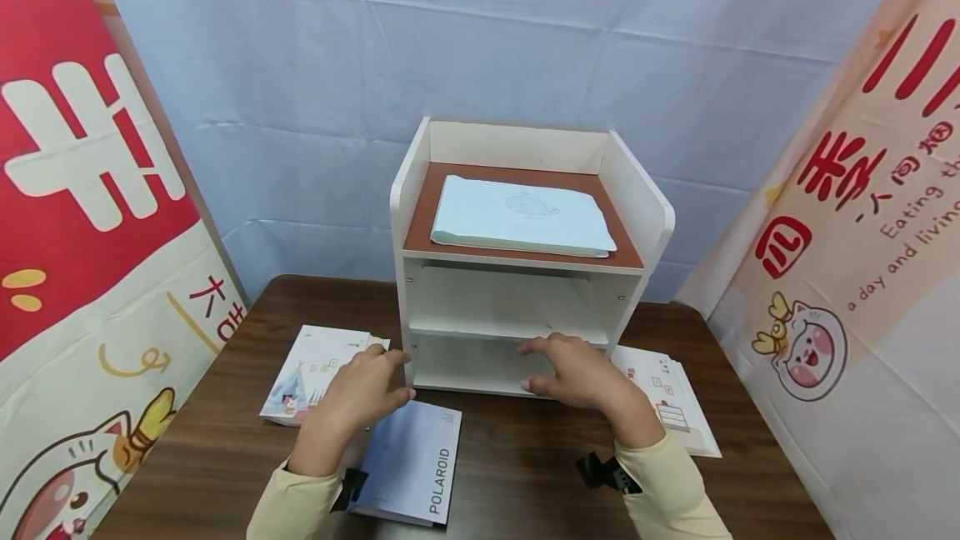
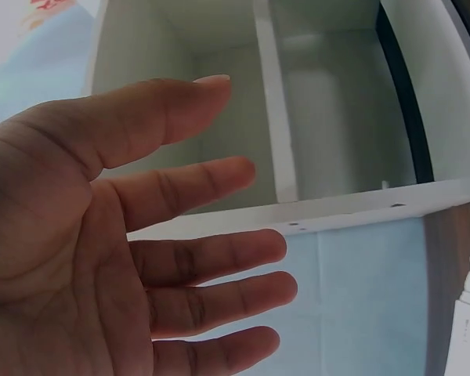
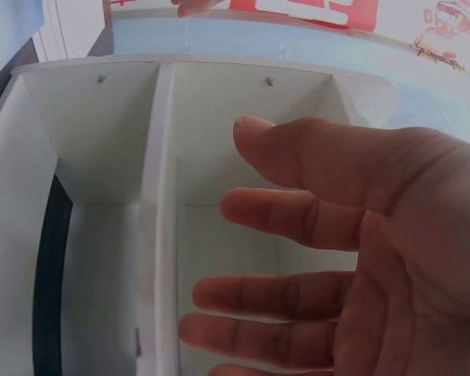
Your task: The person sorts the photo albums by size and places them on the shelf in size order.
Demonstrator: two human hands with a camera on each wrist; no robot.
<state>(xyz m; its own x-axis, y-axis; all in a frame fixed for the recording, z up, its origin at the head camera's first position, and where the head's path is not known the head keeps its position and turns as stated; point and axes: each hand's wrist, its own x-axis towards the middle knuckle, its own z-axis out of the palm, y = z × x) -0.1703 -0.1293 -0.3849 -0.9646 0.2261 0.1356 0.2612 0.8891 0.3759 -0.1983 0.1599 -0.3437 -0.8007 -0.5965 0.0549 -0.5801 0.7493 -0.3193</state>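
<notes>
A small white shelf unit (image 1: pixel 510 333) with a brown top panel stands at the back of the table, its two compartments facing me. My left hand (image 1: pixel 363 386) hovers by its left front edge with nothing in it, fingers spread in the left wrist view. Opposite it, my right hand (image 1: pixel 573 372) is held in front of the right side, also holding nothing. The right wrist view shows its fingers (image 3: pixel 266 294) loosely straight before the compartments. Below the left hand lies a blue POLAROID book (image 1: pixel 420 461). On top of the shelf rests a pale-covered book (image 1: pixel 525 215) with a whale drawing.
Left of the shelf, a stack of white illustrated booklets (image 1: pixel 315 365) lies partly behind the left hand. Another white stack (image 1: pixel 671 407) lies to the right, partly behind the right forearm. A pale blue cloth (image 1: pixel 300 107) hangs behind the dark wooden table (image 1: pixel 525 482); printed curtains flank both sides.
</notes>
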